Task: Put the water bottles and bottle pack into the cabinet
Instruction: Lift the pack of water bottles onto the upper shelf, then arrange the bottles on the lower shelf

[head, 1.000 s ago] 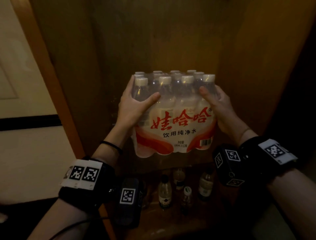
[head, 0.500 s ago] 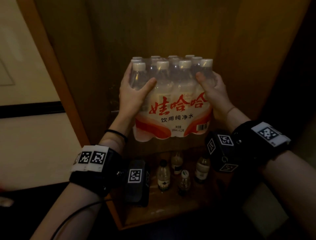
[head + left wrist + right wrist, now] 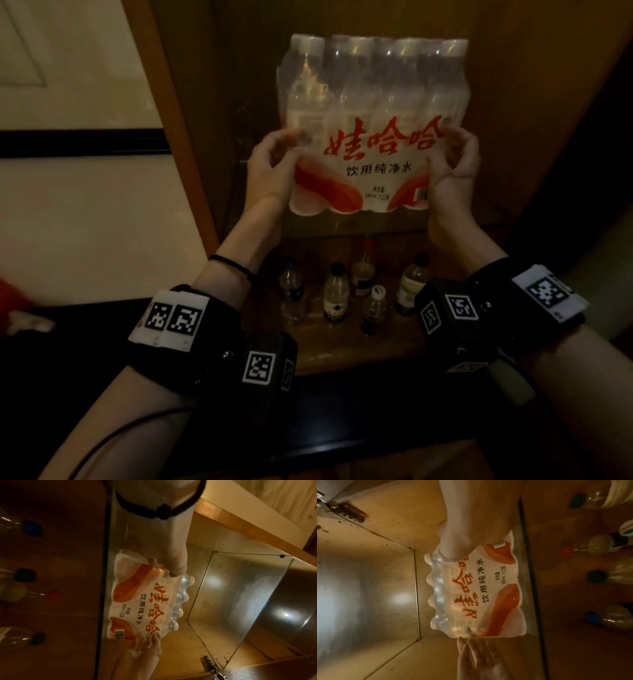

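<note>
The shrink-wrapped bottle pack (image 3: 373, 137) with red lettering stands upright on the cabinet's upper shelf (image 3: 346, 229), close to its front edge. My left hand (image 3: 274, 164) lies at the pack's left side, fingers loose, fingertips just touching the wrap. My right hand (image 3: 452, 161) is at its right side the same way. The left wrist view shows the right hand (image 3: 147, 643) with straight fingers against the pack (image 3: 142, 601). The right wrist view shows the left hand (image 3: 477, 654) flat beside the pack (image 3: 479, 595). Several loose bottles (image 3: 335, 294) stand on the lower shelf (image 3: 342, 349).
The upper compartment is lined with shiny metal (image 3: 240, 588), and there is room behind the pack. A door hinge (image 3: 209, 665) sits on the right side wall. A cream wall (image 3: 85, 222) is left of the cabinet frame. It is dim in here.
The pack rose and went into the upper compartment, where it now stands on the shelf. Both hands slid from its top corners down to its sides and loosened their hold.
</note>
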